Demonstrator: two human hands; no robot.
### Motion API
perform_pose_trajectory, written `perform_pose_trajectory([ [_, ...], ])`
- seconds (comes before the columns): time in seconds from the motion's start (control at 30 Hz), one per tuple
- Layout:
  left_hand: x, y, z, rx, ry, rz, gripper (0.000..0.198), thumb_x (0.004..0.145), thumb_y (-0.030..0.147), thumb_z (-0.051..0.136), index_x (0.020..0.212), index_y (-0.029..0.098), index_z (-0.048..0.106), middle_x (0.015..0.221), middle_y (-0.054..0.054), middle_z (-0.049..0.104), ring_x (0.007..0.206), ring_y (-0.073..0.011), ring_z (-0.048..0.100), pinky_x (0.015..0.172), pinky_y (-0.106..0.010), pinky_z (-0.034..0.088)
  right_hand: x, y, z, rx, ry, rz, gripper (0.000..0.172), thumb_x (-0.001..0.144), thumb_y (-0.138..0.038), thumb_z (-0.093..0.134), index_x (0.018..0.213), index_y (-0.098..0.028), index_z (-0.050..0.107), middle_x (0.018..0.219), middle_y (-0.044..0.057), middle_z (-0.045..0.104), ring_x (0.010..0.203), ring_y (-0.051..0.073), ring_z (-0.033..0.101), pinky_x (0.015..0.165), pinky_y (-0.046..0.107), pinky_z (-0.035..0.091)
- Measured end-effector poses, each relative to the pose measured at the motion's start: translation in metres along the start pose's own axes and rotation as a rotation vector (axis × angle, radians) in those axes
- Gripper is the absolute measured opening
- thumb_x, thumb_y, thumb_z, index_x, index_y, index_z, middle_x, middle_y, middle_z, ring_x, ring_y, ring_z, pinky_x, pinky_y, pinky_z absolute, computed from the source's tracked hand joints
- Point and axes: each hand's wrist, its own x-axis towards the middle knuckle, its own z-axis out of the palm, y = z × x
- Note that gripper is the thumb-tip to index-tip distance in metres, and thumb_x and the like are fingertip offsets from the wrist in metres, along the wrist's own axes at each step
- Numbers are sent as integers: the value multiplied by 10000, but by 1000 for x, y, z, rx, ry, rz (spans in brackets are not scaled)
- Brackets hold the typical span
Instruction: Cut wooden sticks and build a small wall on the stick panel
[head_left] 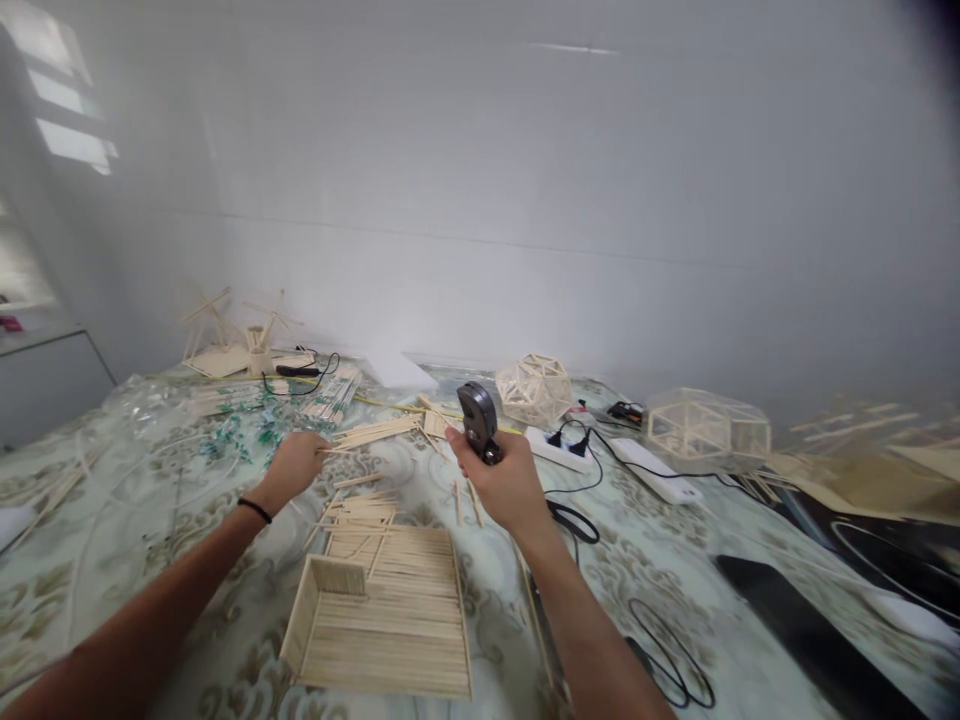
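Note:
My left hand, with a black band at the wrist, is closed at the near end of some thin wooden sticks; its fingertips pinch at least one. In my right hand is a dark grey hand tool with a rounded metal head, raised above the table; its exact kind is unclear. Below and between my arms lies a flat panel of sticks laid side by side, with low stick walls standing at its left corner. Loose sticks overlap its far edge.
A patterned cloth covers the table. Plastic wrappers lie left. Stick-built polyhedra stand at the back, near a white power strip with black cables. A black flat object lies right. A grey wall rises behind.

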Motion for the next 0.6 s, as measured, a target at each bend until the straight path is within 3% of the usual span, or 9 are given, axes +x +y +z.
perform_pose_trajectory([
  [0.07,-2,7,-14,-103,14,23,255,941,298,568,856,143,753,865,-80,763,909,-243,708,840,-334,532,0,1,3,-14,-31,-9,509,844,-587,631,566,-164,587,499,-2,519,494,125,448,482,252,315],
  [0.2,-14,34,-40,-346,-35,90,357,867,455,610,964,167,798,873,-54,800,857,-240,732,762,-290,545,-3,3,17,-60,-110,-146,243,865,-377,645,916,-183,780,746,34,734,666,200,642,614,280,473],
  [0.27,-24,50,-50,-446,-70,130,387,833,500,647,948,168,808,881,-59,803,865,-239,732,772,-287,553,-6,7,25,-125,-131,-246,320,854,-248,624,1142,-245,764,926,43,784,800,232,703,741,323,529],
  [0.33,-33,65,-57,-549,-108,167,364,821,492,670,895,165,813,850,-62,797,831,-227,726,765,-289,559,-9,10,32,-208,-134,-325,432,833,-166,606,1233,-272,730,1022,55,786,867,244,723,804,345,540],
  [0.4,-40,76,-63,-674,-152,189,296,799,441,717,836,163,814,802,-55,783,793,-208,710,758,-285,556,-12,13,37,-266,-109,-380,414,824,-131,594,1187,-253,751,1011,71,782,862,242,728,793,338,542],
  [0.5,-46,84,-68,-817,-155,179,272,796,422,755,842,160,810,787,-49,777,787,-194,713,789,-292,568,-13,10,36,-253,-4,-409,253,826,-165,608,990,-211,795,897,84,766,801,231,711,737,317,530],
  [0.57,-47,87,-68,-923,-124,163,331,828,459,735,888,139,793,831,-71,788,811,-208,737,819,-322,590,-13,2,33,-139,57,-302,142,832,-261,666,867,-194,787,793,71,740,716,209,677,683,305,516],
  [0.6,-48,88,-67,-973,-109,156,362,846,476,718,920,127,781,862,-87,793,829,-219,750,829,-340,600,-13,-2,32,-43,60,-194,166,828,-335,701,827,-186,774,717,54,712,637,189,642,628,295,501],
])
